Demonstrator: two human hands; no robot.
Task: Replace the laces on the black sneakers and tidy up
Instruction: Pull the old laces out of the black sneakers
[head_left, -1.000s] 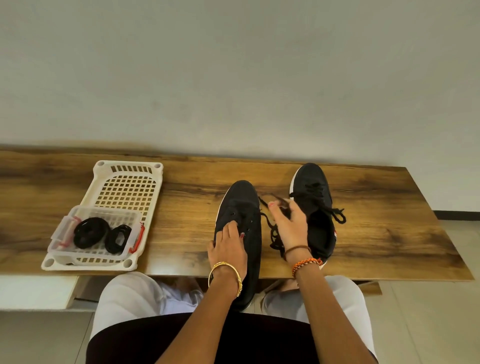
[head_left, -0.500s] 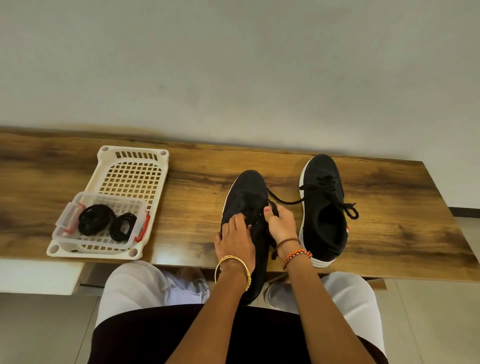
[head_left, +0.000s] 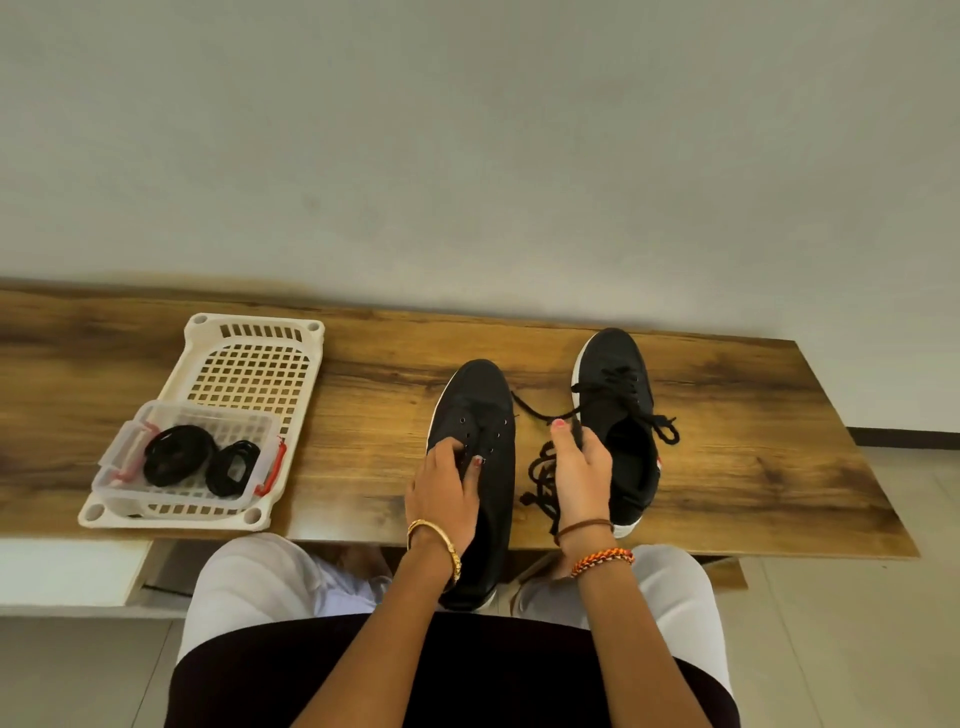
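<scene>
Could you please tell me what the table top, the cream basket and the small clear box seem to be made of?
Table top: wood or wood-look laminate, matte, with brown grain streaks. Cream basket: moulded plastic, with a regular grid of holes. Small clear box: see-through plastic, with red clips.

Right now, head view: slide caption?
Left hand steadies unlaced sneaker; right hand holds its removed black lace.
</scene>
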